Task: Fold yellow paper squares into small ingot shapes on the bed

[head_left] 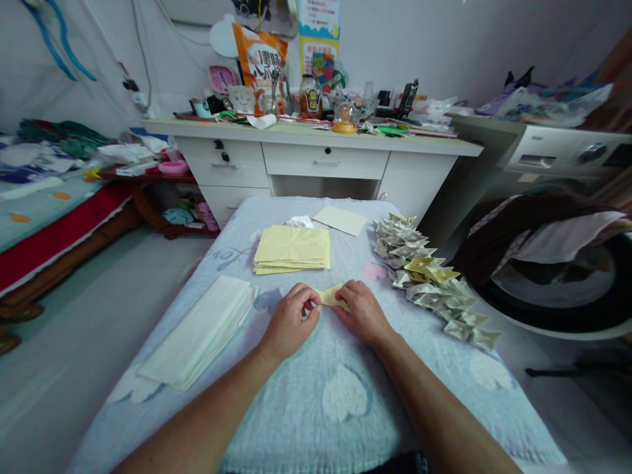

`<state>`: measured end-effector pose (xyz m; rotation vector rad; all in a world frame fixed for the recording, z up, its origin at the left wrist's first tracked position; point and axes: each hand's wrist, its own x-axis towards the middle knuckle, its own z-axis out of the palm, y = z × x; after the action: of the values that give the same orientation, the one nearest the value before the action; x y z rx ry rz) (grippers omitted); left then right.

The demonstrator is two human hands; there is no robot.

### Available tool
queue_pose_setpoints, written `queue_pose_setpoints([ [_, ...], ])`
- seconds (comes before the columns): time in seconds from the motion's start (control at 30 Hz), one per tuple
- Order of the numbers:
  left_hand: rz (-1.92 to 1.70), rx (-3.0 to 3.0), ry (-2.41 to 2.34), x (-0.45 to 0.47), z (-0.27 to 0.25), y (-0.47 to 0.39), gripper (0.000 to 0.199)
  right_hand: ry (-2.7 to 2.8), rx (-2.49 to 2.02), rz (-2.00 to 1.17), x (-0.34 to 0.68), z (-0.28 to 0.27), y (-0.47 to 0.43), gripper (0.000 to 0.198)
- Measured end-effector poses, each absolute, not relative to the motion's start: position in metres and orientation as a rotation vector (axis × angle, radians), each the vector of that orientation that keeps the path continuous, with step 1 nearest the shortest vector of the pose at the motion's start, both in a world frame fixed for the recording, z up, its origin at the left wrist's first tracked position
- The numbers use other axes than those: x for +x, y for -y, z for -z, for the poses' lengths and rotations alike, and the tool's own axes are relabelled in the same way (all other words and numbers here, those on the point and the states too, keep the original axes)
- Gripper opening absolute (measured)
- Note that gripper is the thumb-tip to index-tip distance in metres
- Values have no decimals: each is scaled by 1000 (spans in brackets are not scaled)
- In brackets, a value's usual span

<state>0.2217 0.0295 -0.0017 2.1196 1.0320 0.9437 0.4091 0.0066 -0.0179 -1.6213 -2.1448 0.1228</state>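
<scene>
A small folded piece of yellow paper [331,296] is held between my two hands, just above the cloth-covered table. My left hand [295,317] pinches its left end with thumb and fingertips. At the other end, my right hand [363,311] grips it with the fingers curled over, hiding part of the fold. Beyond the hands lies a stack of yellow paper sheets [292,249]. To the left rests a pile of long pale paper [202,329]. Rows of folded paper pieces [434,283], mostly greyish with some yellow, stand on the right.
A pale card [340,220] and a crumpled white tissue [299,222] lie near the table's far edge. Behind is a white desk [326,158] crowded with jars and packets. A washing machine [557,158] with laundry hanging out stands right, a bed [59,217] left.
</scene>
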Motion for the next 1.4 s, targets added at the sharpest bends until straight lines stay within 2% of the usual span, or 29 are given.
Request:
queue_pose_setpoints([
  [0.07, -924, 2123, -1021, 222, 1, -30, 10, 2141, -1603, -126, 410, 17, -7, 7],
  [0.2, -863, 2134, -980, 223, 2, -30, 8, 1988, -1601, -97, 412, 15, -8, 19],
  [0.3, -844, 2115, -925, 225, 4, -28, 7, 1747, -1594, -145, 412, 14, -8, 17],
  [0.53, -908, 1998, -854, 227, 12, -26, 37, 1367, -1309, -931, 402, 14, -5, 24],
  [0.73, -942, 1966, -864, 228, 13, -28, 42, 1272, -1224, -1136, 396, 14, -5, 29],
  [0.97, -866, 1865, -866, 232, 13, -25, 44, 1247, -1087, -1304, 395, 10, -1, 30],
  [1.13, -849, 1817, -818, 231, 11, -25, 35, 1218, -986, -1465, 396, 12, -1, 31],
  [1.4, -828, 1665, -730, 231, 5, -26, 30, 1230, -981, -1480, 397, 11, -2, 30],
])
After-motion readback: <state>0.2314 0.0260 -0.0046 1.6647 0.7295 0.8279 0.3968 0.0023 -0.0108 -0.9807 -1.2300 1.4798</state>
